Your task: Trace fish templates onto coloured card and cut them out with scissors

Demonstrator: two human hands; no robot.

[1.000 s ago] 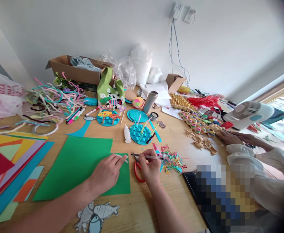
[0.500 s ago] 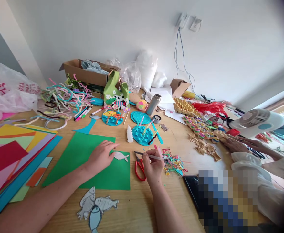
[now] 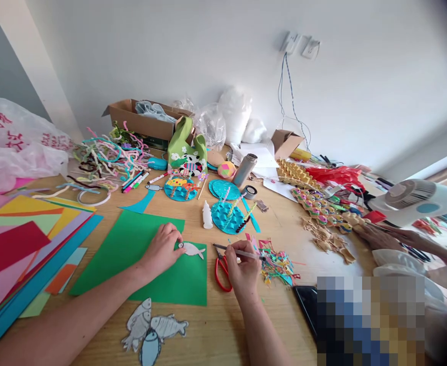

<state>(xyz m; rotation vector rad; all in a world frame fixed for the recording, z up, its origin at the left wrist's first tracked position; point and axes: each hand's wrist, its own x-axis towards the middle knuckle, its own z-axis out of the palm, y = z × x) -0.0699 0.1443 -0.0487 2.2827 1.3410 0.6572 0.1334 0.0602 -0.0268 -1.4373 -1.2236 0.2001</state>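
Fingertips of your left hand (image 3: 162,250) press on the head end of the small paper fish (image 3: 191,249), so it lies flat on the green sheet (image 3: 131,254) near its right edge and cannot slide. Your right hand (image 3: 244,267) is curled closed around a thin pen (image 3: 235,250) – it is held almost level, its tip pointing left toward the fish, just above the red scissors (image 3: 221,272) on the wooden table (image 3: 215,330). Three more cut-out fish (image 3: 150,328) wait below the sheet. Compared with one second ago, the left hand no longer covers the fish – its eye and tail now show – while the right hand grips the pen as before.
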